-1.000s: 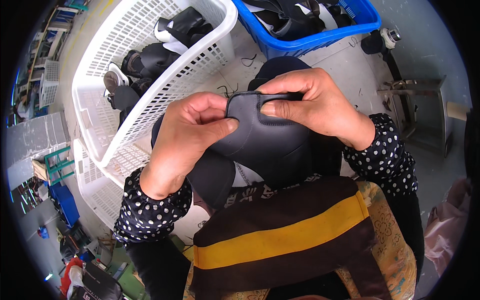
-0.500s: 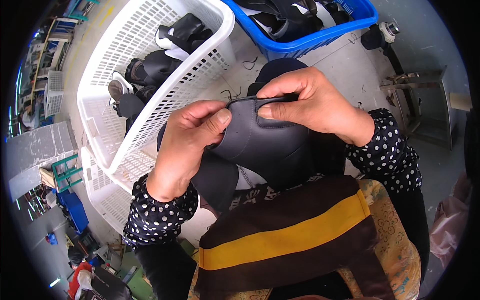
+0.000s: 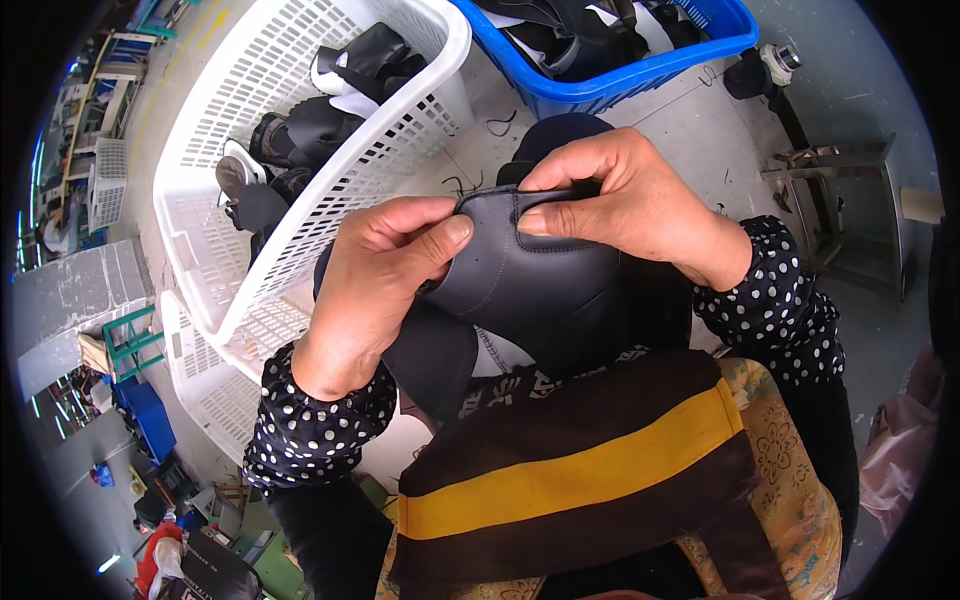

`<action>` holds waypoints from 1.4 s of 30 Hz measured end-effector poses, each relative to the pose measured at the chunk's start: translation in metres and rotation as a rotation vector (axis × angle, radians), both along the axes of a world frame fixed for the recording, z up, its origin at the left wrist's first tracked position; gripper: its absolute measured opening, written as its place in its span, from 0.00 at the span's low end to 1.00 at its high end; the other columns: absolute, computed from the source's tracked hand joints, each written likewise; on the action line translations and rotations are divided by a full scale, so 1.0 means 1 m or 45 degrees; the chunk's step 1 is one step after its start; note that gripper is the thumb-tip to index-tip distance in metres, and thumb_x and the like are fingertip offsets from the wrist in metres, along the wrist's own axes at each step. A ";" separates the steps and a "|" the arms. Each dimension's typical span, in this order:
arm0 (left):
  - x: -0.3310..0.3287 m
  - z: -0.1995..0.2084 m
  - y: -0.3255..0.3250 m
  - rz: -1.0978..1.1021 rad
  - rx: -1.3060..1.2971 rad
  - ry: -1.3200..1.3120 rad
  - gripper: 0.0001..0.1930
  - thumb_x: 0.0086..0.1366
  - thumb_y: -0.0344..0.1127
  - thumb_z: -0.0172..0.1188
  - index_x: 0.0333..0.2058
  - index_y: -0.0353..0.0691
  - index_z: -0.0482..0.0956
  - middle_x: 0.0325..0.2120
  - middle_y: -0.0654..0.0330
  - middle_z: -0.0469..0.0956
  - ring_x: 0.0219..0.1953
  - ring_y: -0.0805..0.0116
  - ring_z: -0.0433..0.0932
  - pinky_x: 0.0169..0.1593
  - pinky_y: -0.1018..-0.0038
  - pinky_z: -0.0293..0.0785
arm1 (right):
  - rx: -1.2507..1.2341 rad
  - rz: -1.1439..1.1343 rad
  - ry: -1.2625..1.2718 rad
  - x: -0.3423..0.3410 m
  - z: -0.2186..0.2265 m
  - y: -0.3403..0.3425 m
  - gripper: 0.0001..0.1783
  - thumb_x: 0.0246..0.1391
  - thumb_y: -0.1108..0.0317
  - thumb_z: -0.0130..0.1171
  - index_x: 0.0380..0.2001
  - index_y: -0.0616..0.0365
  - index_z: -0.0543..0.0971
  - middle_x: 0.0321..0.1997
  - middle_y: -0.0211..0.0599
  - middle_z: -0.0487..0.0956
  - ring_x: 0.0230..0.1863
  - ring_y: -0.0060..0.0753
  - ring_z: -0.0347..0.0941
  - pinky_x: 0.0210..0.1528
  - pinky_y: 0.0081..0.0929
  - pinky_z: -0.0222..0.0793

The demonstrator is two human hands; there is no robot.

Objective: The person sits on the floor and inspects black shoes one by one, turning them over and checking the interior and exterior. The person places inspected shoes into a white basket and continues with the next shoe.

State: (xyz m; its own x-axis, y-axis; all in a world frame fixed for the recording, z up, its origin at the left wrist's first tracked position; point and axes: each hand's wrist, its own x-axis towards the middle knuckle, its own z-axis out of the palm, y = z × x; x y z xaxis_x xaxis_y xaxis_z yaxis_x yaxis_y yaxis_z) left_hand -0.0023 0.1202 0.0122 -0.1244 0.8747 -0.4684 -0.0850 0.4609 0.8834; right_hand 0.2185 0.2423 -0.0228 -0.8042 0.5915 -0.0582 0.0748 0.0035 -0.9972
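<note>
A black leather shoe upper [image 3: 540, 295] with lines of stitching lies over my lap, its far edge raised. My left hand [image 3: 385, 265] pinches the left corner of that edge, thumb on top and fingers curled behind. Along the same edge, a little to the right, my right hand [image 3: 630, 205] grips between thumb and forefinger, the thumb lying beside a stitched seam. Both fingertips behind the leather are hidden. Part of the white lining [image 3: 500, 352] shows near my lap, by a brown apron with a yellow band [image 3: 570, 470].
At the left stands a white perforated basket [image 3: 330, 200] with several black pieces in it. Beyond my knees is a blue crate [image 3: 600, 88] of similar pieces. A metal stand [image 3: 850, 215] is at the right. Loose black threads [image 3: 500, 124] lie on the floor.
My left thumb has slid slightly to the right along the edge. Otherwise both hands keep their hold on the shoe upper, nearly still.
</note>
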 end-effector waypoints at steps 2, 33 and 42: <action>0.000 0.000 0.000 -0.006 -0.003 0.015 0.11 0.70 0.29 0.68 0.48 0.30 0.86 0.31 0.66 0.83 0.30 0.82 0.74 0.36 0.83 0.71 | 0.024 0.017 -0.039 0.000 0.001 0.001 0.10 0.56 0.71 0.74 0.40 0.63 0.89 0.33 0.32 0.88 0.34 0.19 0.81 0.41 0.20 0.77; 0.000 -0.008 -0.005 -0.229 0.212 0.430 0.16 0.66 0.23 0.67 0.52 0.35 0.84 0.41 0.63 0.86 0.40 0.79 0.80 0.43 0.81 0.75 | 0.435 0.022 -0.135 -0.015 0.014 -0.006 0.13 0.54 0.68 0.75 0.29 0.64 0.80 0.22 0.35 0.77 0.22 0.26 0.71 0.26 0.28 0.65; -0.009 -0.029 -0.046 -0.080 0.356 0.520 0.13 0.58 0.25 0.75 0.37 0.33 0.78 0.48 0.56 0.80 0.40 0.71 0.83 0.38 0.77 0.81 | 0.237 -0.002 -0.346 -0.003 0.021 -0.011 0.10 0.61 0.75 0.70 0.31 0.61 0.77 0.28 0.23 0.79 0.31 0.11 0.72 0.35 0.15 0.68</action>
